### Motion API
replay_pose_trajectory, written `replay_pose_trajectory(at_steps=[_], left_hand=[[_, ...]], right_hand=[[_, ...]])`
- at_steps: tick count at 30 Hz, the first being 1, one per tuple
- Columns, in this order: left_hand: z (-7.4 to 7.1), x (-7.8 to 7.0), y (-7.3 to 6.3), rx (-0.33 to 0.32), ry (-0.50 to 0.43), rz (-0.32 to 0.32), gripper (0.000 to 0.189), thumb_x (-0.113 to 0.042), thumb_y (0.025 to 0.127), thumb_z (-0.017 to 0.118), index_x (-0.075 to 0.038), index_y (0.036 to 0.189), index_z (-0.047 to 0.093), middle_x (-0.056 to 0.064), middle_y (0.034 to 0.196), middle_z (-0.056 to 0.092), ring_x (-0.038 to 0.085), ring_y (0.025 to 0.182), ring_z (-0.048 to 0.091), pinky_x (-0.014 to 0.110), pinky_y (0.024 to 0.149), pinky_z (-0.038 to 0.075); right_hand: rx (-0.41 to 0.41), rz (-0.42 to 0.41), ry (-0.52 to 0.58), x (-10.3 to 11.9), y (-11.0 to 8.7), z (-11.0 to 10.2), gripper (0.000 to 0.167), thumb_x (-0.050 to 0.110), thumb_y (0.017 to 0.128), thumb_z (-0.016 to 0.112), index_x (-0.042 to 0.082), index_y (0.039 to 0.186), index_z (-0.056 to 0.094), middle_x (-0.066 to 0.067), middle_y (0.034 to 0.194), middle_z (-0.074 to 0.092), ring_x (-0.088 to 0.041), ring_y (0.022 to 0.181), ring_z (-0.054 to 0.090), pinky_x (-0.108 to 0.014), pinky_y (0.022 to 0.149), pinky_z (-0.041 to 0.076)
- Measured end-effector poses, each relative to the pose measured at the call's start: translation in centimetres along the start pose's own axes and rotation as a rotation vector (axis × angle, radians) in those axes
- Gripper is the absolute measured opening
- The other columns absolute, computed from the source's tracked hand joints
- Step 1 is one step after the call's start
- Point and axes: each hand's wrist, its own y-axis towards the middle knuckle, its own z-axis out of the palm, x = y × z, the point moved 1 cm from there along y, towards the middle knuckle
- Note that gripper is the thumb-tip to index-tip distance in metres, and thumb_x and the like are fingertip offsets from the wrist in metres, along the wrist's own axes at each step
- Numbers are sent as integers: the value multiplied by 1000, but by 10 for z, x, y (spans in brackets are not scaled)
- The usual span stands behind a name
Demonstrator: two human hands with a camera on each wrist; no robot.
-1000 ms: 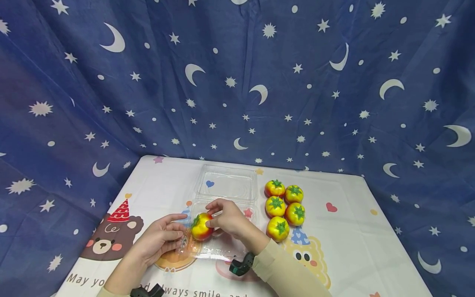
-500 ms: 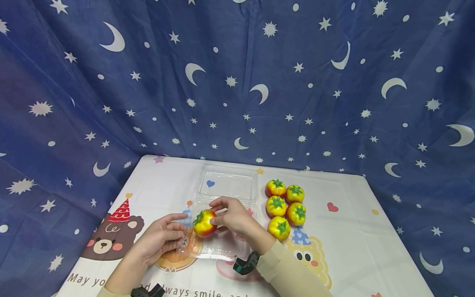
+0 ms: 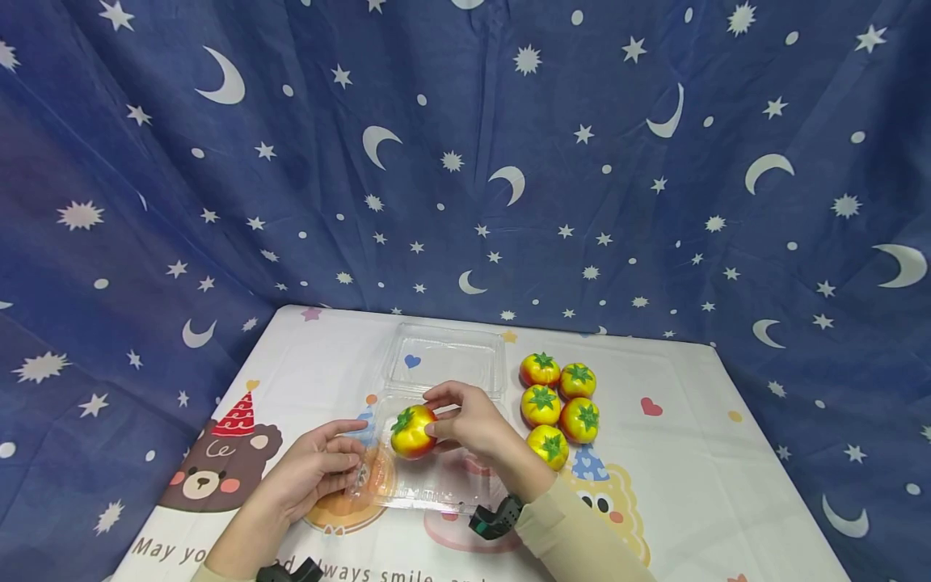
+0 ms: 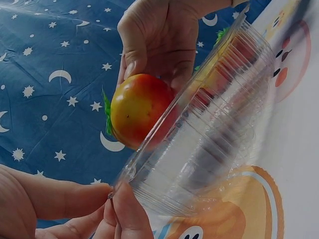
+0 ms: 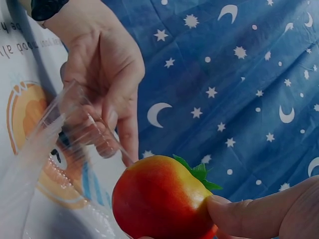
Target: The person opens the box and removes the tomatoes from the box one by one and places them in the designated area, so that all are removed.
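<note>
A red-and-yellow tomato (image 3: pixel 411 434) with a green leafy top, perhaps a toy, is in my right hand (image 3: pixel 469 420), gripped between thumb and fingers. It is over the lower tray of a clear plastic clamshell box (image 3: pixel 436 491), whose lid (image 3: pixel 465 356) lies folded back, away from me. At the box's left edge, my left hand (image 3: pixel 313 467) pinches the rim between thumb and finger, as the left wrist view shows. The tomato (image 4: pixel 142 110) appears just above the rim there. In the right wrist view, my right thumb presses the side of the tomato (image 5: pixel 159 199).
Several more tomatoes (image 3: pixel 579 419) stand grouped on the table to the right of the box. The white printed tablecloth (image 3: pixel 676 469) covers the table. A blue curtain (image 3: pixel 451 162) with moons and stars hangs behind the far edge.
My right hand has moved the tomato a little to the right and away from me over the tray. The left hand stays on the rim of the box.
</note>
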Motion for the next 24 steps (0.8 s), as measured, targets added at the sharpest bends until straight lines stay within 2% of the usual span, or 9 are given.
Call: replay_pose_trajectory(at_steps=[11, 24], left_hand=[[-1, 0, 0, 4, 2, 2, 73, 0, 99, 66, 3, 163, 31, 1, 106, 69, 10, 79, 68, 23, 76, 64], [0, -1, -1, 10, -10, 2, 74, -1, 99, 68, 4, 163, 31, 0, 105, 69, 8, 80, 68, 23, 75, 64]], right_hand=[[-18, -9, 12, 3, -8, -13, 46, -6, 90, 76, 1, 134, 65, -20, 134, 67, -25, 102, 74, -46, 78, 69], [-42, -8, 11, 7, -18, -27, 47, -7, 91, 75, 0, 136, 63, -20, 135, 66, -25, 103, 75, -46, 81, 68]])
